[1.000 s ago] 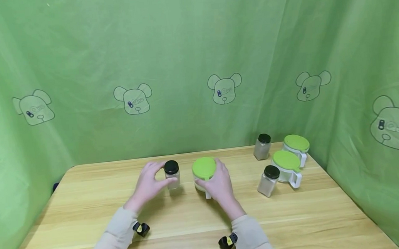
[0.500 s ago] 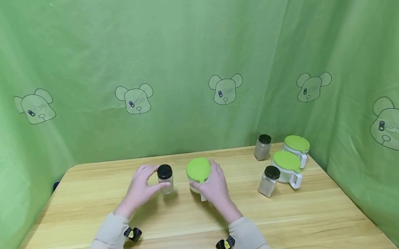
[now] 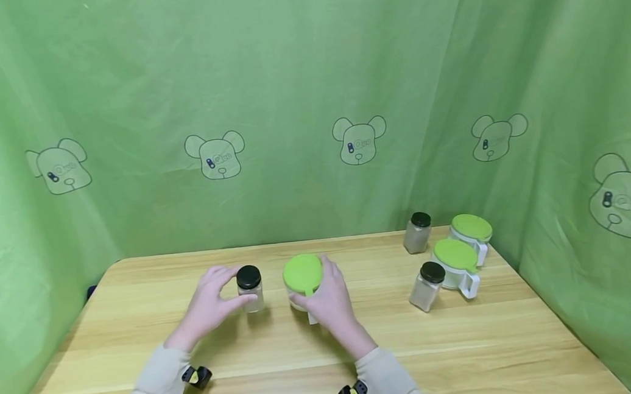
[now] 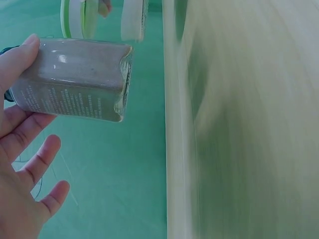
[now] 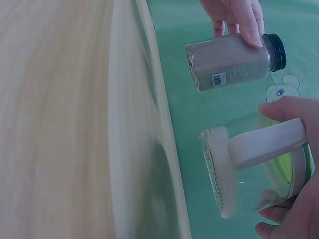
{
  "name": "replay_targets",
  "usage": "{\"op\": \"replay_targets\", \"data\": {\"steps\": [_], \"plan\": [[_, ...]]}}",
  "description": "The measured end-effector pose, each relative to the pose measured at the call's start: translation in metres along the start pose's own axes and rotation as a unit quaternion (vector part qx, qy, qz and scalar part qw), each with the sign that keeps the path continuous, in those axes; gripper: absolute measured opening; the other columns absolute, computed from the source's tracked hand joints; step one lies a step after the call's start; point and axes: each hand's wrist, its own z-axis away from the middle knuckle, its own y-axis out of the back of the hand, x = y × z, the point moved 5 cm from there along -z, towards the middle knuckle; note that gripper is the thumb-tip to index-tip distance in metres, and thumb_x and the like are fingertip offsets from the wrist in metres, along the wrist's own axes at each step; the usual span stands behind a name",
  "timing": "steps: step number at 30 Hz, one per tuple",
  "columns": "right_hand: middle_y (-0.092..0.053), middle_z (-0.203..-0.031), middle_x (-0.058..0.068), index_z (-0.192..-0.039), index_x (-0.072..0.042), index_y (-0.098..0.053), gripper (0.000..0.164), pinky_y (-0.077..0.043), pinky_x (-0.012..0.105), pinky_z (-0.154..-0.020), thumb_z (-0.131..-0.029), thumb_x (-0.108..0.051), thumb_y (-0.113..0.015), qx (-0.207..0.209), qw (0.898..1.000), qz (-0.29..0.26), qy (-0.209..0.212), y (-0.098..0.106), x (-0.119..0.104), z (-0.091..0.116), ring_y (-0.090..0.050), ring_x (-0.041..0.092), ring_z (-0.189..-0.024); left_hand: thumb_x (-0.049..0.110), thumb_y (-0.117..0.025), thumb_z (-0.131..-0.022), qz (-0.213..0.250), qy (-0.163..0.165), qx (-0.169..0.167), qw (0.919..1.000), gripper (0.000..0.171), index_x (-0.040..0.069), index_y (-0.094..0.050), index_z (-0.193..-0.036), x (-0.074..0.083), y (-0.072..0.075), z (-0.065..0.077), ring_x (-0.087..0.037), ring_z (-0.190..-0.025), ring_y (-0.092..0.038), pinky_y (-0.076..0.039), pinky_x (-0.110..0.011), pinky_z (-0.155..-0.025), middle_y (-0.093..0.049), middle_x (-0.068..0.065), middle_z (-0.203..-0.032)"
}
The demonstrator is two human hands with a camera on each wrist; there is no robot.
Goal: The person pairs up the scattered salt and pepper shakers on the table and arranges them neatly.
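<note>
And there it is, "Qee", on the round-eared heads (image 3: 627,204) printed across the green curtain (image 3: 283,53), largest on the one at far right! Now the jar (image 4: 75,77) gripped in my left hand (image 3: 207,303): rows of small pale print, too fine to read, and, from the right wrist view, a barcode (image 5: 219,79) on its side.

Creased green cloth (image 3: 284,59) hangs behind and at both sides of a pale wood-grain table (image 3: 496,349), whose far left corner (image 3: 121,265) is rounded. The cloth bears 5 outlined animal heads (image 3: 220,158), and the light is soft.
</note>
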Motion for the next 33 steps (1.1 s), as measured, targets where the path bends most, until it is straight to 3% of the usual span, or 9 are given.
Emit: {"op": "replay_targets", "data": {"steps": [9, 21, 33], "plan": [[-0.051, -0.137, 0.017, -0.145, -0.005, -0.036, 0.103, -0.046, 0.057, -0.102, -0.062, -0.032, -0.090, -0.014, 1.000, -0.010, 0.023, -0.010, -0.012, 0.011, -0.054, 0.035, -0.121, 0.034, -0.085, -0.070, -0.001, -0.016, 0.010, 0.9998, 0.064, 0.008, -0.065, -0.124, -0.008, 0.010, 0.009, -0.026, -0.112, -0.056, -0.045, -0.054, -0.099, -0.068, -0.010, -0.119], [-0.053, -0.134, 0.016, -0.145, -0.005, -0.036, 0.104, -0.047, 0.055, -0.101, -0.061, -0.033, -0.090, -0.046, 0.998, -0.010, 0.047, -0.024, -0.026, 0.024, -0.055, 0.034, -0.120, 0.032, -0.085, -0.072, 0.001, 0.009, 0.008, 0.9999, 0.063, 0.006, -0.064, -0.125, -0.024, 0.027, 0.025, -0.029, -0.113, -0.054, -0.042, -0.059, -0.099, -0.065, -0.013, -0.120], [-0.053, -0.134, 0.015, -0.144, -0.006, -0.038, 0.101, -0.048, 0.054, -0.100, -0.061, -0.032, -0.089, -0.057, 0.996, -0.009, 0.072, -0.038, -0.040, 0.031, -0.054, 0.033, -0.119, 0.029, -0.085, -0.073, 0.017, 0.039, 0.009, 0.9991, 0.064, 0.006, -0.062, -0.128, -0.039, 0.050, 0.044, -0.021, -0.114, -0.049, -0.042, -0.059, -0.101, -0.063, -0.013, -0.123]]}}
